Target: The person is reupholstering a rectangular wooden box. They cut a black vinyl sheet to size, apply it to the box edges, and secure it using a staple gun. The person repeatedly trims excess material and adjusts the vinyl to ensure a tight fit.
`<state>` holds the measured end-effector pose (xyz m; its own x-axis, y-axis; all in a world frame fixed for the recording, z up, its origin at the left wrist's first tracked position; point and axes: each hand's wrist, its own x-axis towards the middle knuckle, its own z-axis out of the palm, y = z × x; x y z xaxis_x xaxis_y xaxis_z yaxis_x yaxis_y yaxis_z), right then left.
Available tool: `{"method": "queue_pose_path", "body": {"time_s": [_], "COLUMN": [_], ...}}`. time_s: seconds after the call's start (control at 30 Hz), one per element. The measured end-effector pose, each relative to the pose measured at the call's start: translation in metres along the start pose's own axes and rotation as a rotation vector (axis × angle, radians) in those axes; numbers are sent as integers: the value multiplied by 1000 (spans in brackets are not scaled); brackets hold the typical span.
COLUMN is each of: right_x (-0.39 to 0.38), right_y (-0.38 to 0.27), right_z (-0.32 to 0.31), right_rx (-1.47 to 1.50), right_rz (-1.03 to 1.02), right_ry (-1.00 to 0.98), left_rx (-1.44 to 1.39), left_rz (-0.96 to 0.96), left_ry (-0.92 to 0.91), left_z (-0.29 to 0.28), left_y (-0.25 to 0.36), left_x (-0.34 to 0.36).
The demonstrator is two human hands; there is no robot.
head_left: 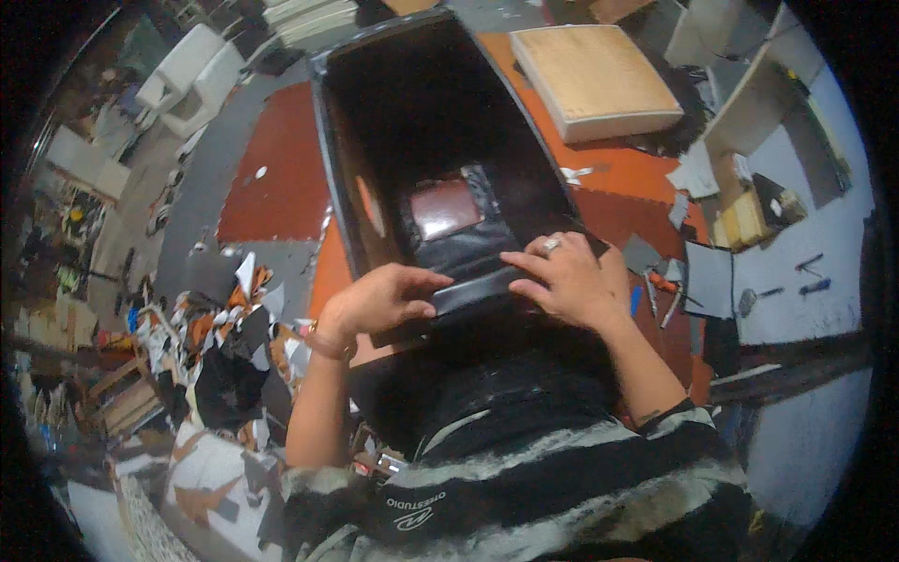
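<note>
A long black box [384,112] with an open top lies lengthwise in front of me. Inside its near part is a dark red square patch [442,208] surrounded by glossy black material. My left hand [389,300] has fingers and thumb pressed round the black strip [476,292] along the box's near edge. My right hand [562,281], with a ring on it, rests fingers spread at the right end of that strip, thumb and fingertips apart on its surface. Beneath the box are orange and dark red mats [272,159].
A padded tan board [590,80] lies at back right; white foam pieces [187,70] are back left. Fabric scraps [234,365] are heaped at left. An orange-handled tool [663,281], panels and small metal tools [815,284] lie at right.
</note>
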<state>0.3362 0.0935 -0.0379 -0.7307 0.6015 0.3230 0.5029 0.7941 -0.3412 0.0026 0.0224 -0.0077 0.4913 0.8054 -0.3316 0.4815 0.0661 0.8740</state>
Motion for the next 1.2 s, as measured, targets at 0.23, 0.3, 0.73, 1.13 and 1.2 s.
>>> {"method": "queue_pose_path", "body": {"time_s": [0.23, 0.3, 0.73, 1.13, 1.2], "right_x": [1, 3, -14, -27, -29], "right_y": [1, -3, -22, -22, -22], "right_z": [-5, -9, -4, 5, 7], "right_rx": [-2, 7, -186, -195, -201], "right_rz": [24, 34, 102, 125, 120], "right_ry": [-7, -17, -100, -48, -27], "left_rx": [654, 635, -766, -719, -723], "left_rz": [-222, -170, -276, -262, -211], "left_ry": [524, 681, 576, 551, 549], "left_z": [18, 26, 48, 50, 52], "left_y": [22, -13, -19, -27, -35], "left_x": [-36, -53, -86, -87, -87]}}
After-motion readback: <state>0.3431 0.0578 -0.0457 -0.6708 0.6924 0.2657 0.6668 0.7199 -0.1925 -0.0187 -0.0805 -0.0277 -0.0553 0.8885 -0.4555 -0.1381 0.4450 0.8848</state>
